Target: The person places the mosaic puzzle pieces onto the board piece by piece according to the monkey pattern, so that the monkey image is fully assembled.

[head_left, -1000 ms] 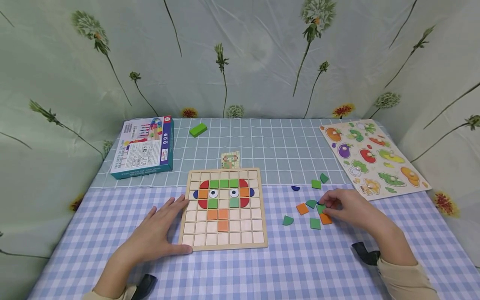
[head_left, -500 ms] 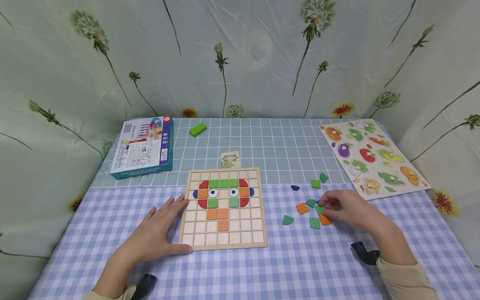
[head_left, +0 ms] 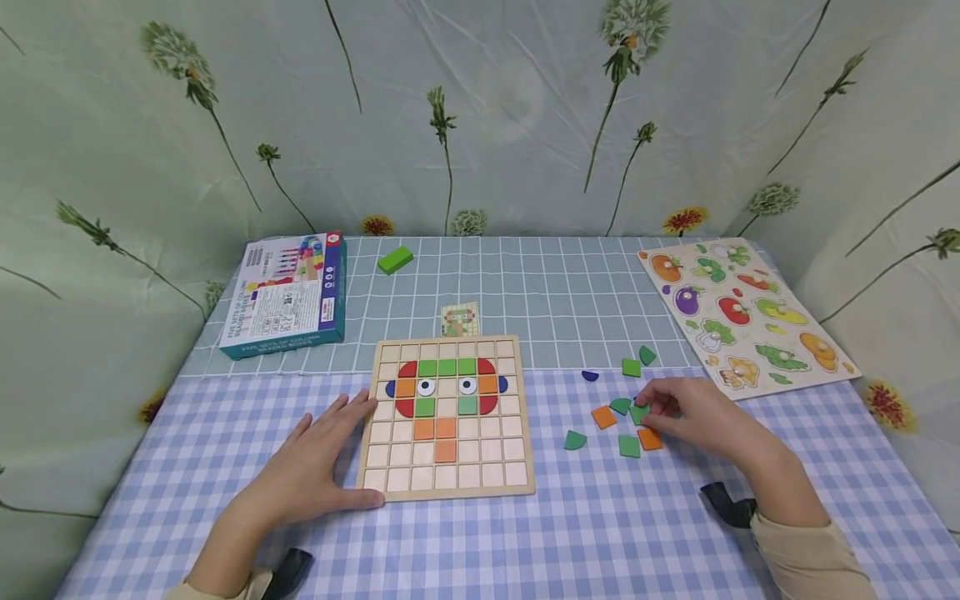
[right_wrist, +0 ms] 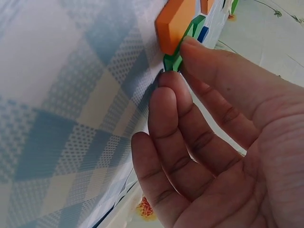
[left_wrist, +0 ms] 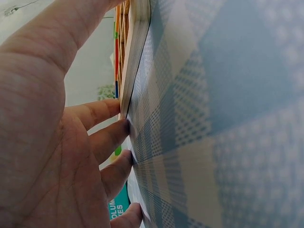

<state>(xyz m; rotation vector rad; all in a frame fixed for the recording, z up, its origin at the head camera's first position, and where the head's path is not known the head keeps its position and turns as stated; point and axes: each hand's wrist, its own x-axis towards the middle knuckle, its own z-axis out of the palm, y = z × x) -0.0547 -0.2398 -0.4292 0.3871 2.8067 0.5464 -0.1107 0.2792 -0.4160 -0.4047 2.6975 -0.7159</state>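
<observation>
A square wooden grid board (head_left: 492, 475) lies in front of me, with red, green, orange and blue pieces and two eye discs forming a face. My left hand (head_left: 311, 458) has its fingers spread along the board's left side, thumb at the near left corner. In the left wrist view the fingertips (left_wrist: 124, 124) touch the board's edge. My right hand (head_left: 693, 417) pinches a green tile (right_wrist: 172, 61) between thumb and fingers among loose pieces. An orange square (head_left: 649, 438) lies right beside that tile, and a blue piece (right_wrist: 203, 34) shows behind it.
Several loose pieces lie right of the board, including a green square (head_left: 629, 447), a green quarter-circle (head_left: 575, 440) and a blue half-circle (head_left: 590, 376). Behind the board are a pattern card (head_left: 460, 319) and a green block (head_left: 395, 260). A box (head_left: 285, 292) and a vegetable puzzle (head_left: 750, 317) flank them.
The right hand stays at the same pieces, with only a slight shift of its fingers at the green tile. The left hand and the board hold still.
</observation>
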